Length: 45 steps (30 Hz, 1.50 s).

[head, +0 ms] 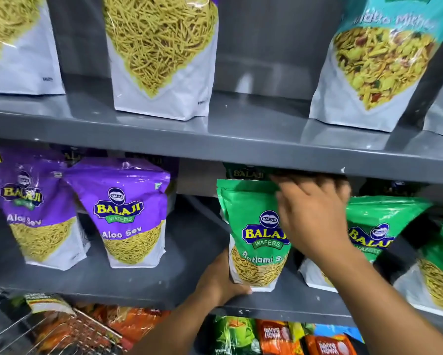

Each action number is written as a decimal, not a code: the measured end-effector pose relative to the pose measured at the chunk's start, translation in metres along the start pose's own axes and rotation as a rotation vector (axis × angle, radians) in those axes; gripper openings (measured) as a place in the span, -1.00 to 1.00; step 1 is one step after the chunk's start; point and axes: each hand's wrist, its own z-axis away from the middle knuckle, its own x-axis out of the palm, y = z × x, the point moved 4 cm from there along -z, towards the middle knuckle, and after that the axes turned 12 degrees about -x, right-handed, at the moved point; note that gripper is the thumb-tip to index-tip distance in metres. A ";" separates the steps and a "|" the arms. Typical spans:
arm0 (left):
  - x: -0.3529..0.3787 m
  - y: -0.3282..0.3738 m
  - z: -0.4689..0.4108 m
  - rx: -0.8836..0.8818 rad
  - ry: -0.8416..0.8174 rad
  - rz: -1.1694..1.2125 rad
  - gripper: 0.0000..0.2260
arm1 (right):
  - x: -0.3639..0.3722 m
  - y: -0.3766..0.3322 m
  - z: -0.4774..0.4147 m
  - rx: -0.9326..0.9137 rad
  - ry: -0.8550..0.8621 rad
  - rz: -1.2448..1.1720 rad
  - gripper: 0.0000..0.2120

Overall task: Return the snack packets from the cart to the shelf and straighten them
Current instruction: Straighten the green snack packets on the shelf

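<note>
So right now the person is in the placing-and-straightening bit, not the fetching bit. The green Ratlami Sev packet (256, 234) is standing on the middle shelf (138, 283), close to the front edge, in the gap between the purple Aloo Sev packets (131, 213) on the left and another green packet (376, 226) just beside it on the right. There's one more green one tucked behind it, only its top showing.

Left hand (223, 280) is cupped around the bottom left corner of the packet, thumb curling under the front edge, so it's clamped on the base. Right hand (310, 213) is up at the top right with fingers spread, lying over the upper edge and partly covering the logo. Looks more like steadying or pushing than a proper pinch, but it's a bit blurred so I can't tell exactly how tight that contact is.

The packet looks slightly turned, leaning a touch left compared with its neighbour. My guess is the next move needs a small twist to face it square, a nudge back in line with the row, then both hands letting go gently so it doesn't flop forward.

The cart (61, 329) is at the bottom left with packets visible in it, so I'd say there's more to go.
</note>
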 end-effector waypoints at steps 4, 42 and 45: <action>0.000 -0.001 0.002 -0.004 -0.003 -0.009 -0.18 | 0.012 -0.038 -0.039 -0.181 -0.208 0.002 -0.65; 0.161 0.097 -0.027 0.035 -0.100 0.135 -0.29 | -0.017 0.152 0.041 0.159 -0.212 -0.037 -0.83; 0.162 0.103 -0.020 0.030 -0.135 0.200 -0.47 | -0.019 0.164 0.051 0.167 -0.191 -0.070 -0.77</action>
